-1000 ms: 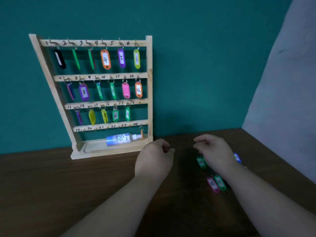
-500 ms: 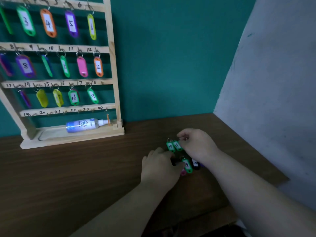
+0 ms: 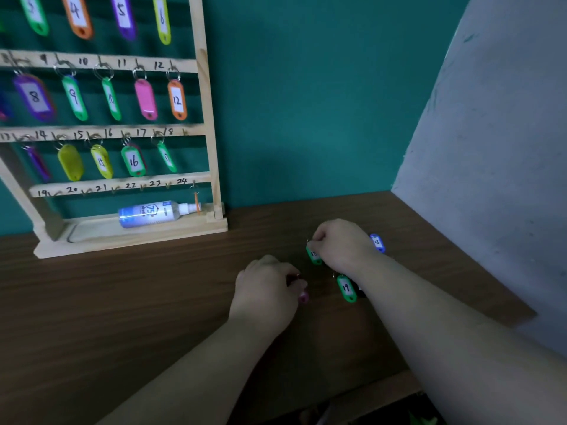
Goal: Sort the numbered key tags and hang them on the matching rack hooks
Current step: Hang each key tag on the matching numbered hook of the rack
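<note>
A wooden key rack point(image 3: 208, 124) stands at the left against the teal wall, with coloured numbered tags on its upper rows; the hooks marked 19 to 23 are bare. My right hand point(image 3: 340, 243) pinches the ring of a green tag point(image 3: 314, 256) low over the table. A green tag marked 19 point(image 3: 346, 288) lies just below that wrist, and a blue tag point(image 3: 378, 243) lies behind the hand. My left hand point(image 3: 267, 289) is curled over a dark tag and a pink tag point(image 3: 303, 297) on the table.
A white spray bottle point(image 3: 153, 213) lies in the rack's bottom tray. The brown table point(image 3: 122, 302) ends at a grey wall point(image 3: 491, 148) on the right, with its front edge near the bottom right.
The view has moved closer and down to the right. My right hand now holds one green tag apart from the pile. My left hand has drawn back slightly over the pink tag.
</note>
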